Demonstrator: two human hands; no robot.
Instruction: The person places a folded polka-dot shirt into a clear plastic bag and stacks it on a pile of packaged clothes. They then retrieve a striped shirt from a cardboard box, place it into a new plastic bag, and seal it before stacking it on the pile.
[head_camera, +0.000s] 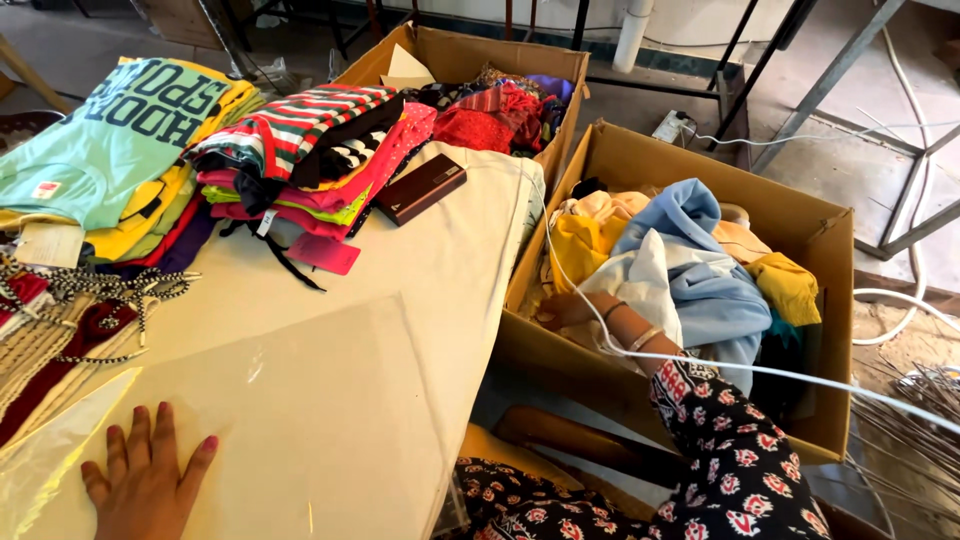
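Cream cloth covers the desk (440, 250), and on it a clear plastic sheet or bag (300, 400) lies flat and empty under the left hand (145, 480), whose fingers (135, 430) are spread wide and pressed palm-down on the plastic, gripping nothing. Right hand (565, 310) reaches off the desk edge into the near cardboard box (800, 230), fingers curled in among the loose clothes (690, 270) (blue, white, yellow, orange pieces); it touches the pile but cannot tell if it has actually closed on a garment, the fingertips are buried. A white cable (800, 375) crosses over that wrist. Folded stacks sit at the desk's far left: a teal printed shirt on yellow ones (110, 140), then a striped red-green stack over pink pieces (300, 140), with a dark brown wallet-like case (420, 187) just beside it. A second box (470, 60) behind holds more red and patterned clothes. Beaded strings and straw-coloured bundles (60, 320) lie at the left edge. Judging by this: several garments look already folded and stacked, the plastic is laid out but has nothing on it, and both boxes are still well filled, so most of the sorting looks left to do.
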